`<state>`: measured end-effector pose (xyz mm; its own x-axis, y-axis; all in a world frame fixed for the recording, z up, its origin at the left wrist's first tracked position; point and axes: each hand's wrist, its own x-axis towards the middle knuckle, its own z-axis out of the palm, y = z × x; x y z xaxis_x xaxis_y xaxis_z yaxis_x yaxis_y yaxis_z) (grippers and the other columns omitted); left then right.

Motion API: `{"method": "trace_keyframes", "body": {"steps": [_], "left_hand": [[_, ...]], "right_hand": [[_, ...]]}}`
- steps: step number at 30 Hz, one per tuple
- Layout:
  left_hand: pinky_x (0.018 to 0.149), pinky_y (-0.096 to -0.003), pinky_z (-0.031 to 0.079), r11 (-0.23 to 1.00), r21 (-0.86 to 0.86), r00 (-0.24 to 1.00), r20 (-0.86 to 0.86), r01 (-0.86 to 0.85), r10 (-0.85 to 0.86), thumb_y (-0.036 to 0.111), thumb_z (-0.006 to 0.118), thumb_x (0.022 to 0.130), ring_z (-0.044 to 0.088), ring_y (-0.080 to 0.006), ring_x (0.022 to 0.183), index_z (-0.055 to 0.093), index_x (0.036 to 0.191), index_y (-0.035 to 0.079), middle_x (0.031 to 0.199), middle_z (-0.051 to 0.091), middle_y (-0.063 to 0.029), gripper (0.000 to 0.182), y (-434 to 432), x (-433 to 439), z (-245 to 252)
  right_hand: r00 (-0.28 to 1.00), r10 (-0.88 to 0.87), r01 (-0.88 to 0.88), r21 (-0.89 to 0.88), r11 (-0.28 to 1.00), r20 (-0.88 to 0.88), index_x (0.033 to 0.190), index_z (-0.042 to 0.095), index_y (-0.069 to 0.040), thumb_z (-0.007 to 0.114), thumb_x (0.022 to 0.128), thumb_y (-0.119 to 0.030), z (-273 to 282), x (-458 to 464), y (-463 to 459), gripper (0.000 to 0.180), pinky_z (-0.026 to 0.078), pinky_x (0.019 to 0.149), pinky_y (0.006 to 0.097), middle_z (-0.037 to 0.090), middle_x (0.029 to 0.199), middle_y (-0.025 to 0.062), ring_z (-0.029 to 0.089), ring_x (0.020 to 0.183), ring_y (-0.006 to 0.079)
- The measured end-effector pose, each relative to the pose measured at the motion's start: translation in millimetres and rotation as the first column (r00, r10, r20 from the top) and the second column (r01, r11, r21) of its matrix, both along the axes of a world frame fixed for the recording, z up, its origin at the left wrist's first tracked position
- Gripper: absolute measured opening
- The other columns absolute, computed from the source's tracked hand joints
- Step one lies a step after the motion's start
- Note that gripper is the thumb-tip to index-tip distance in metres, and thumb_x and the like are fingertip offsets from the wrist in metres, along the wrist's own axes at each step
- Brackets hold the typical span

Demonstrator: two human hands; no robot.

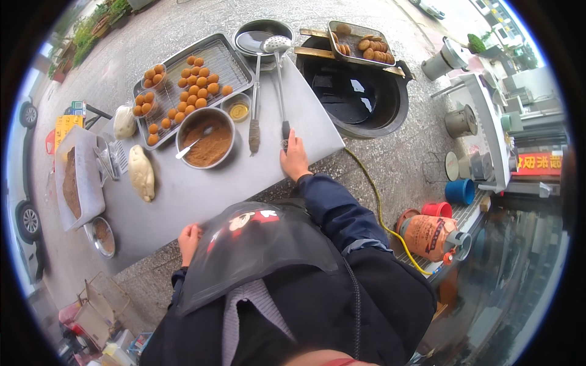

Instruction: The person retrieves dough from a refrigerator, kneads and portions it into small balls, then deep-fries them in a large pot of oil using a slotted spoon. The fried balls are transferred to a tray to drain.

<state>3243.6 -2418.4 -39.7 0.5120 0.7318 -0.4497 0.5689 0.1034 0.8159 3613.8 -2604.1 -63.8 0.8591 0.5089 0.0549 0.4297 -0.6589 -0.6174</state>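
My right hand [294, 157] rests at the right edge of the metal table [183, 212], its fingers around the handle end of a perforated skimmer [277, 44]. The skimmer's head lies over a round metal pan [249, 41], and a second long-handled utensil [255, 110] lies to its left. My left hand [188, 240] is at the table's near edge by the dark apron [265, 238]; whether it holds anything cannot be told. Before me stand a steel bowl of brown powder [210, 146] with a white-handled spoon, a small bowl of yellow liquid [239, 110], and a wire-racked tray [219, 45] of orange-brown balls.
A large wok of dark oil [352, 91] stands right of the table, bridged by boards under a basket of fried cakes [366, 45]. Dough [141, 174] and a plastic bin [82, 183] lie left. A yellow hose [375, 192] runs to a gas cylinder [428, 238].
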Motion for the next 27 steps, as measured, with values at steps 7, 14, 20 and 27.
{"method": "trace_keyframes", "body": {"steps": [7, 14, 20, 27], "left_hand": [[0.065, -0.0216, 0.045, 0.983, -0.075, 0.985, 0.035, 0.169, -0.167, 0.019, 0.050, 0.092, 0.059, -0.0097, 0.074, 0.060, 0.104, 0.001, 0.091, 0.065, -0.0049, 0.024, -88.7, 209.4, 30.7], [0.070, -0.0248, 0.047, 0.992, -0.038, 0.993, -0.011, 0.119, -0.119, 0.013, 0.051, 0.091, 0.060, -0.0116, 0.077, 0.061, 0.100, -0.003, 0.089, 0.065, -0.0069, 0.021, -126.2, 230.8, 26.2], [0.068, -0.0252, 0.048, 0.999, -0.045, 1.000, -0.012, -0.024, 0.024, 0.013, 0.052, 0.090, 0.060, -0.0125, 0.075, 0.062, 0.099, -0.004, 0.086, 0.066, -0.0067, 0.022, -121.4, 228.2, 18.4], [0.073, -0.0241, 0.049, 0.999, -0.034, 1.000, 0.008, 0.002, -0.002, 0.013, 0.051, 0.089, 0.060, -0.0106, 0.078, 0.061, 0.102, -0.004, 0.090, 0.066, -0.0076, 0.024, -126.0, 220.0, 17.3]], "right_hand": [[0.918, 0.268, -0.201, 0.236, 0.951, -0.294, 0.139, 0.014, 0.005, 0.054, 0.074, -0.003, 15.3, 38.3, -24.0, 0.077, 0.044, 0.081, 0.0445, 0.043, 0.106, 0.0268, 0.049, 0.094, 0.0419], [0.809, 0.432, -0.055, 0.681, 0.730, -0.399, 0.136, 0.031, 0.000, 0.058, 0.079, -0.002, 46.7, 96.8, -62.6, 0.063, 0.046, 0.080, 0.0285, 0.057, 0.102, 0.0107, 0.056, 0.089, 0.0163], [0.535, 0.531, 0.011, 0.634, 0.773, -0.657, 0.132, 0.041, -0.004, 0.053, 0.079, 0.000, 105.2, 160.5, -68.4, 0.055, 0.038, 0.047, 0.0186, 0.052, 0.078, -0.0015, 0.047, 0.055, 0.0035], [0.493, 0.536, -0.222, 0.496, 0.839, -0.685, 0.135, 0.038, -0.002, 0.054, 0.086, -0.005, 137.4, 152.6, -19.1, 0.052, 0.037, 0.045, 0.0202, 0.046, 0.064, -0.0027, 0.044, 0.050, 0.0048]]}}
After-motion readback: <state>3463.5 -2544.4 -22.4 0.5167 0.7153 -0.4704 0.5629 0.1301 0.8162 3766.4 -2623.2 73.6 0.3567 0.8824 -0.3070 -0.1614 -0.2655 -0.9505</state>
